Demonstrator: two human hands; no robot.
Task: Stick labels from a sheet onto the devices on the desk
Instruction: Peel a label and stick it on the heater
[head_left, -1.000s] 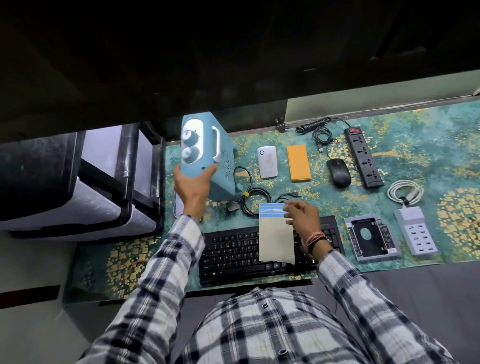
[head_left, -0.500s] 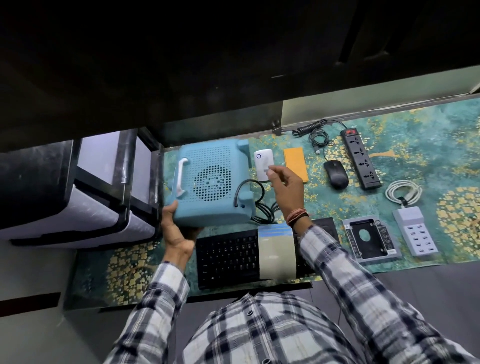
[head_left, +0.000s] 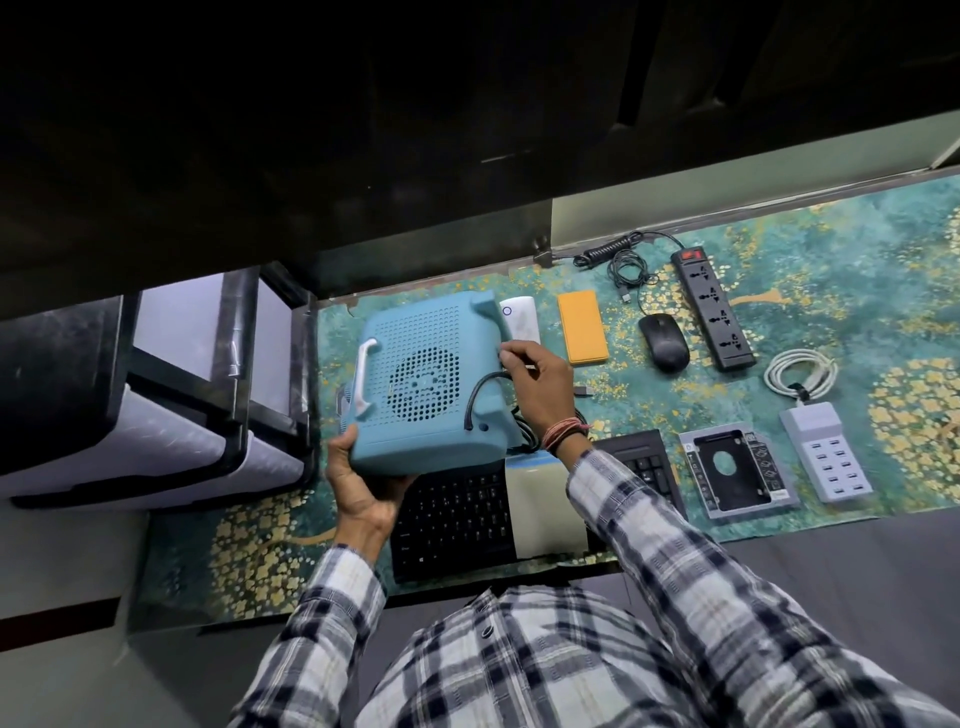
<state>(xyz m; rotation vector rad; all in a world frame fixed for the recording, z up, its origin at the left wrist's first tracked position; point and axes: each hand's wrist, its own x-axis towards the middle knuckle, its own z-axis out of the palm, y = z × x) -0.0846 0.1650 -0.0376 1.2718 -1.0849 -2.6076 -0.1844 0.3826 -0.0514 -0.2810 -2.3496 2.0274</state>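
Right hand (head_left: 540, 387) now touching heater (head_left: 426, 384)

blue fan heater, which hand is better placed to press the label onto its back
The right hand: its fingers are already at the right edge of the blue fan heater's perforated back. The left hand grips the heater's lower corner, holding it tilted, so it looks occupied.

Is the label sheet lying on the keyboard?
Yes, the label sheet lies flat across the black keyboard, partly under the right sleeve.
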